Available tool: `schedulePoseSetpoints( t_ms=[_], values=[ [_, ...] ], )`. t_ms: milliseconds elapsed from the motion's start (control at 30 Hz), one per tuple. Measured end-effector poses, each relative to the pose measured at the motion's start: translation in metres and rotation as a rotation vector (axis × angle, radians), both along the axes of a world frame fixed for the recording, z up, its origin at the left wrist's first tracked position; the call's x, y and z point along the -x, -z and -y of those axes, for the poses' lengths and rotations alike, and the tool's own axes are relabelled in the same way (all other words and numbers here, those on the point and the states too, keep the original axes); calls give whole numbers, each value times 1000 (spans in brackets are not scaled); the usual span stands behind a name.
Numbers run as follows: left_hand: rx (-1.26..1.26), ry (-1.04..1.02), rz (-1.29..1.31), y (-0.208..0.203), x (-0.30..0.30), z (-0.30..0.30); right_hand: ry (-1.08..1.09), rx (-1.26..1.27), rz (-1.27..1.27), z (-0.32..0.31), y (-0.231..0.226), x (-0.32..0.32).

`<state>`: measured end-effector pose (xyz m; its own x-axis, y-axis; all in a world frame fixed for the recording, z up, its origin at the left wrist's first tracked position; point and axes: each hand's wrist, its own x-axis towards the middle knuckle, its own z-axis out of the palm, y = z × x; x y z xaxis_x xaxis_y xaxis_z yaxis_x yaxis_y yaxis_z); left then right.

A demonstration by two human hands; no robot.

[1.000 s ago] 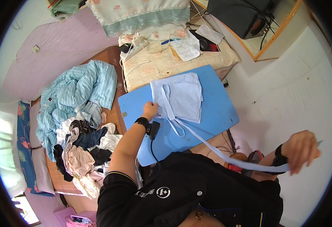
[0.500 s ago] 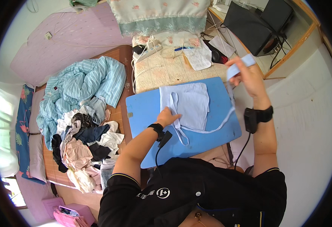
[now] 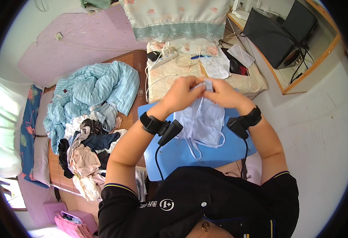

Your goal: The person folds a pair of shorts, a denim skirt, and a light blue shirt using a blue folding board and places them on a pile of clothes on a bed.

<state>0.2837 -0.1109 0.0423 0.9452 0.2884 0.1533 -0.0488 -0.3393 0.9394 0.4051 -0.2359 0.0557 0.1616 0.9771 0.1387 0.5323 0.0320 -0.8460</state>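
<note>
On the blue tabletop (image 3: 162,158) lies a light blue garment (image 3: 205,127) with long fabric straps, gathered and creased. My left hand (image 3: 182,94) and my right hand (image 3: 224,94) meet over its far end. Both pinch a light blue strap (image 3: 208,85), its end sticking up between them. One loop of strap (image 3: 195,150) hangs toward the table's near side, and another curls at the garment's right edge. My fingertips partly hide where the strap joins the cloth.
A pile of mixed clothes (image 3: 84,158) and a striped blue quilt (image 3: 94,87) lie on the bed at left. Beyond the table, a cloth-covered surface holds a power strip (image 3: 164,59), papers (image 3: 217,67) and a mouse (image 3: 237,67). A black monitor (image 3: 269,37) stands at far right.
My right hand has come in from the far right with the strap end. My left hand has moved up from the garment's middle to meet it. The garment is now less flat.
</note>
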Motion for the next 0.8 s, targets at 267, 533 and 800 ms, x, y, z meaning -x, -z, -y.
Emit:
schedulePoseSetpoints(
  t_ms=[267, 533, 800],
  values=[
    [120, 186, 426, -15, 16, -18, 102, -190, -122, 12, -111, 2],
    [201, 730, 1, 51, -2, 41, 37, -513, -113, 32, -166, -4],
    [186, 427, -308, 123, -21, -6, 210, -676, -132, 64, -146, -38]
  ],
)
